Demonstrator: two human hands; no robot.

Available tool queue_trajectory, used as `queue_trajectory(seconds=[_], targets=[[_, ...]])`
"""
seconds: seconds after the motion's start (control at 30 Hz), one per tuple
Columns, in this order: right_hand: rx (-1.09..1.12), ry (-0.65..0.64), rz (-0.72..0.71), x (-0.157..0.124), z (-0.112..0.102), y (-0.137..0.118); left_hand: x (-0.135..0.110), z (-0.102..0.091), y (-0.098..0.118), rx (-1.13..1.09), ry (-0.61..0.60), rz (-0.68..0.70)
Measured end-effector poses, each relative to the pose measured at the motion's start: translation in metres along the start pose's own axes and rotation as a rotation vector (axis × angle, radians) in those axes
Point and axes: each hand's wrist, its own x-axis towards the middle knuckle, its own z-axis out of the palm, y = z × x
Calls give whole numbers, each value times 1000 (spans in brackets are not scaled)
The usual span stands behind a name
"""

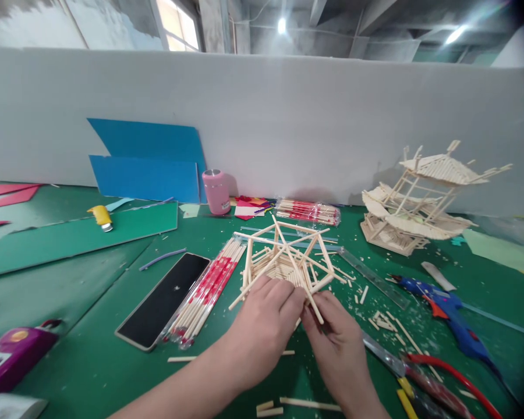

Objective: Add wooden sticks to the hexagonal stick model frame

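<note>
A small frame built of thin wooden sticks (pixel 288 256) stands on the green mat (pixel 91 326) in front of me. My left hand (pixel 264 323) has its fingers curled over the frame's near edge. My right hand (pixel 336 334) pinches one of the frame's sticks at its lower end, close beside the left hand. Both hands meet at the near corner of the frame. A packet of wooden sticks in red-printed wrap (pixel 205 291) lies just left of the frame.
A black phone (pixel 163 299) lies left of the packet. A blue glue gun (pixel 445 314), red-handled cutters (pixel 441 378) and a clear ruler (pixel 375 279) lie at right. A finished stick pavilion (pixel 419 201) stands back right. A pink cup (pixel 216 191), blue card (pixel 148 160) and another stick packet (pixel 308 211) sit by the wall.
</note>
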Motion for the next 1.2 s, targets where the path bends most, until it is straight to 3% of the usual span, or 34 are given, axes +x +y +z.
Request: queue_trajectory(seconds=[0.87,1.0,1.2], targets=[[1,4,86,0,3,1,5,-8,2,4,-31,0],[22,5,125,-4,0,4,-5,-11,4,77,43,-2],[192,166,407,-24,-3,2,-41,-32,10,158,282,-103]])
